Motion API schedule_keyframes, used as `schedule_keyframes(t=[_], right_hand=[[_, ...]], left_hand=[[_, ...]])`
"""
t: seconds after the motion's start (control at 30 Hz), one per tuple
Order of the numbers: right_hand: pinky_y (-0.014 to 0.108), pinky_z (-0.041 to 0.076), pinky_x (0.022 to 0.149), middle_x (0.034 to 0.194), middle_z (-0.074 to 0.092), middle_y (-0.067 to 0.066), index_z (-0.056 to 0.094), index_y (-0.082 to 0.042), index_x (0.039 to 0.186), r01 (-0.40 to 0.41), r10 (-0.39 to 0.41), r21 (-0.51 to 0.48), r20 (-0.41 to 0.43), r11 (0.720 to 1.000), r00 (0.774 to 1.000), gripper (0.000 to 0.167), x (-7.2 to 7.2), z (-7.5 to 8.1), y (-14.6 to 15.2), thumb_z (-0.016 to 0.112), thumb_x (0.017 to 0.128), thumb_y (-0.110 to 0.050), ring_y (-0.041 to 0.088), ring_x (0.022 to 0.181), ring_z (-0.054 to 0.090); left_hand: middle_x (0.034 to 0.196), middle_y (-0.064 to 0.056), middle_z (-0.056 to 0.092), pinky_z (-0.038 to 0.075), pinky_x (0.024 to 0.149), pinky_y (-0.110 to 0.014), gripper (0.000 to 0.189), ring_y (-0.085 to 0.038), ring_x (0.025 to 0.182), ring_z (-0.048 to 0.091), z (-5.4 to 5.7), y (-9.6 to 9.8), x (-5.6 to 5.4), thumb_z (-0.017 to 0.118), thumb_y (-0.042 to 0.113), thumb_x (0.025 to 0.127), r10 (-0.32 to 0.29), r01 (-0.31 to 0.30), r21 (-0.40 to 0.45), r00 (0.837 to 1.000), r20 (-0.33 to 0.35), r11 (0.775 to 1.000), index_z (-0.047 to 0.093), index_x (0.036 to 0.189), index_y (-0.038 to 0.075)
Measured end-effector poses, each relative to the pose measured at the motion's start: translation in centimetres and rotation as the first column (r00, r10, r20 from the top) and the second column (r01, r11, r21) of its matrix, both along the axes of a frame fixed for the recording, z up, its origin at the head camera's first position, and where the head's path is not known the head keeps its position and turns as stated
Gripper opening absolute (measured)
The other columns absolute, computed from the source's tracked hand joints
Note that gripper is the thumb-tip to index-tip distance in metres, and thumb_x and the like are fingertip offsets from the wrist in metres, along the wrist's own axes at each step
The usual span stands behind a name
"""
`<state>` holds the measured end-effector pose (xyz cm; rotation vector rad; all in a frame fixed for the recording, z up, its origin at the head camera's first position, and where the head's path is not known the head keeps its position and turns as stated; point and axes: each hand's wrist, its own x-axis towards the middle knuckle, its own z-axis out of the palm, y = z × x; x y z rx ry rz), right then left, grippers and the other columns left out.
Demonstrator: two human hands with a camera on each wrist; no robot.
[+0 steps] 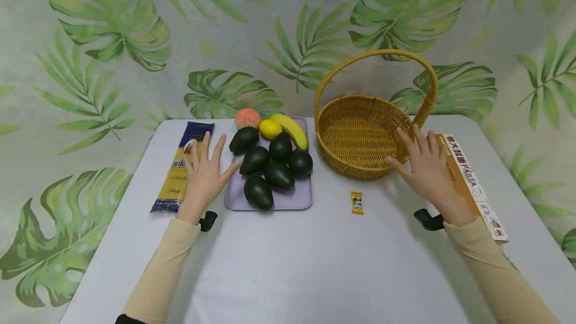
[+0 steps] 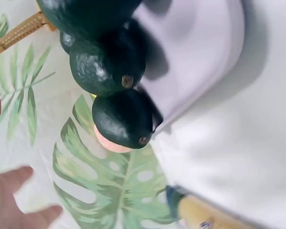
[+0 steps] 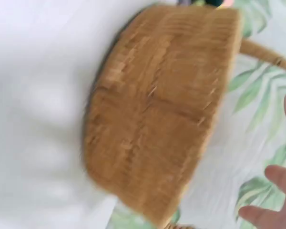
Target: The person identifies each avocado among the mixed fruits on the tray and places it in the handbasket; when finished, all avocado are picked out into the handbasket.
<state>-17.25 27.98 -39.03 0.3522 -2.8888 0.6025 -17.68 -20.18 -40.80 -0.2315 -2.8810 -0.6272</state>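
Note:
My left hand [image 1: 204, 179], fingers spread, hovers between a blue and gold pasta packet [image 1: 175, 184] and a lilac tray [image 1: 234, 201]. On the tray lie several dark green avocados [image 1: 279, 176], a yellow lemon [image 1: 270, 128], a banana [image 1: 292, 131] and a pinkish peach [image 1: 247, 118]. My right hand [image 1: 427, 174] is also spread and holds nothing. It overlaps the right side of a wicker basket [image 1: 355, 139] in the head view, with a pasta box [image 1: 472, 184] partly behind it. The basket's woven wall [image 3: 152, 109] fills the middle of the right wrist view.
A small yellow sachet [image 1: 357, 203] lies in front of the basket on the white table [image 1: 315, 264]. The basket's tall arched handle [image 1: 378, 53] rises before a leaf-patterned cloth [image 1: 225, 39] at the back. Black wrist cameras [image 1: 208, 221] sit on both wrists.

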Motion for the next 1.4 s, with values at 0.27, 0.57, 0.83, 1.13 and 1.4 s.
schedule_keyframes(t=[0.27,0.57,0.83,1.13,1.4], right_hand=[[0.067,0.014,0.104,0.157,0.015,0.012,0.022,-0.018,0.154,-0.248,0.259,-0.293,-0.001,0.924,0.966,0.072,0.8,1.7,-4.7,0.06,0.095,-0.034,0.037,0.142,0.012],[0.054,0.035,0.101,0.155,0.026,0.006,0.025,-0.016,0.152,-0.413,0.582,-0.576,0.138,0.706,0.801,0.064,1.3,0.5,-11.5,0.057,0.098,-0.021,0.032,0.128,0.042],[0.043,0.045,0.095,0.153,0.028,0.012,0.025,-0.015,0.152,-0.475,0.731,-0.632,0.224,0.613,0.645,0.064,0.4,-1.1,-16.8,0.057,0.098,-0.025,0.027,0.113,0.056],[0.035,0.047,0.093,0.152,0.03,0.012,0.028,-0.015,0.151,-0.558,0.733,-0.5,0.279,0.663,0.621,0.065,-0.6,-1.7,-22.0,0.06,0.096,-0.027,0.024,0.114,0.056],[0.048,0.035,0.104,0.147,0.038,0.01,0.039,-0.018,0.147,-0.546,0.599,-0.246,0.323,0.801,0.733,0.058,-0.2,-2.1,-25.8,0.06,0.095,-0.032,0.025,0.133,0.038]], left_hand=[[0.159,-0.011,0.004,0.015,0.109,-0.059,0.076,-0.036,0.143,0.009,-2.3,-1.7,1.3,0.061,0.034,0.094,-0.185,0.098,0.469,0.972,0.143,0.878,0.016,0.155,0.022],[0.159,-0.013,0.003,0.007,0.112,-0.053,0.094,-0.033,0.144,0.004,-5.7,-2.7,2.1,0.071,0.024,0.087,-0.31,0.019,0.632,0.882,0.354,0.775,0.006,0.156,0.023],[0.159,-0.015,-0.001,0.0,0.11,-0.058,0.109,-0.035,0.143,-0.007,-7.0,-2.6,2.0,0.08,0.02,0.078,-0.355,0.098,0.564,0.86,0.366,0.82,0.003,0.155,0.012],[0.159,-0.014,-0.001,0.0,0.108,-0.062,0.115,-0.033,0.142,-0.011,-7.1,-2.1,2.1,0.083,0.022,0.074,-0.314,0.079,0.517,0.867,0.386,0.852,0.001,0.155,0.011],[0.158,-0.017,-0.002,0.003,0.107,-0.063,0.114,-0.033,0.143,-0.009,-7.1,-1.8,2.3,0.082,0.026,0.075,-0.287,0.046,0.507,0.867,0.408,0.861,0.002,0.155,0.011]])
